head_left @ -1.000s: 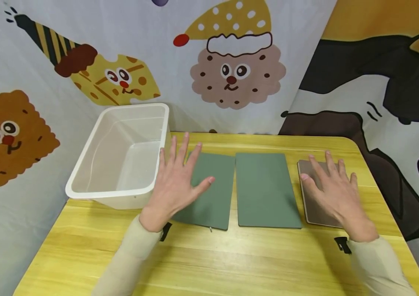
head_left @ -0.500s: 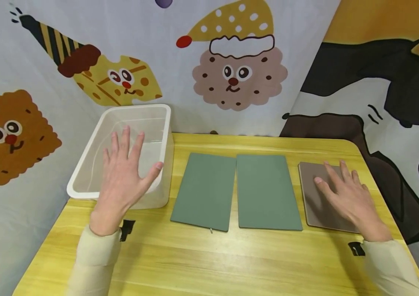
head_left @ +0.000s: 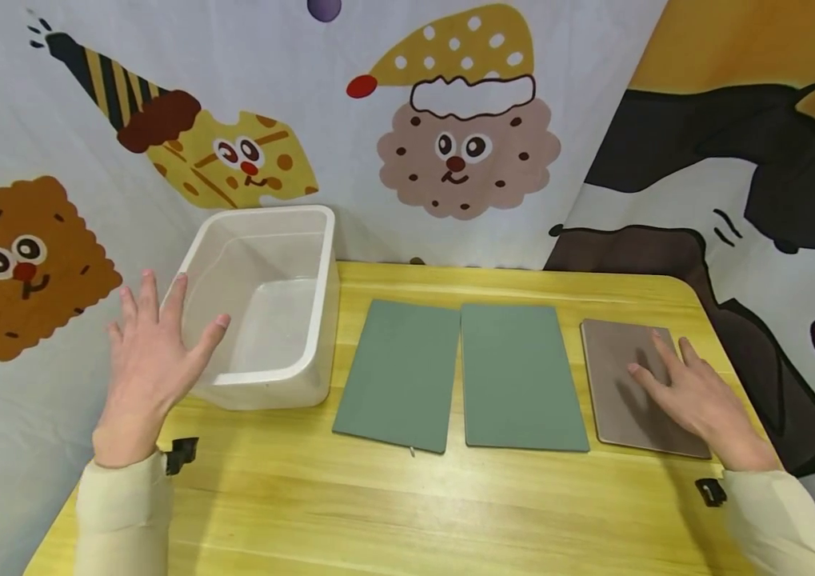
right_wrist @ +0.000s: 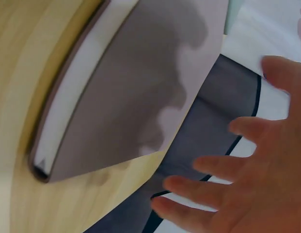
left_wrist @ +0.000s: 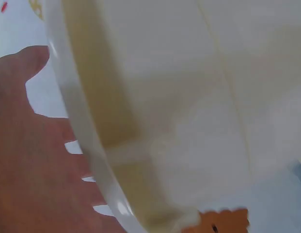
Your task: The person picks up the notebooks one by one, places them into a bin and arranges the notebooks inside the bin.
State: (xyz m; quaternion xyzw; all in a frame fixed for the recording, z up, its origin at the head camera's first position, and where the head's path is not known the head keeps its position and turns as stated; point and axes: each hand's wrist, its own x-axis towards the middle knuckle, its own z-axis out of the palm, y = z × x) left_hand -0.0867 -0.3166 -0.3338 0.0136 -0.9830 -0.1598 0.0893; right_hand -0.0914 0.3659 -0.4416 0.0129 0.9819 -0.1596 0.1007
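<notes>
My left hand (head_left: 151, 364), fingers spread, is at the left side of a white plastic bin (head_left: 277, 376), overlapping its near left rim in the head view. In the left wrist view the bin's wall (left_wrist: 179, 97) fills most of the picture, with the fingers beyond its rim. At the right, my right hand (head_left: 705, 400) hovers over a brown-grey notebook (head_left: 616, 376), casting a shadow on its cover. The right wrist view shows the notebook's white page edges (right_wrist: 82, 82) and the right fingers spread apart, holding nothing.
Two green flat rectangular pieces, a left one (head_left: 400, 376) and a right one (head_left: 518, 376), lie side by side mid-table. A small pale bit pokes out at the left one's near edge. Behind the wooden table (head_left: 378, 512) hangs a cartoon-printed cloth (head_left: 357, 176).
My left hand has swept left, from over the left green piece, across the bin, to its left side. My right hand has shifted a little right and nearer over the notebook.
</notes>
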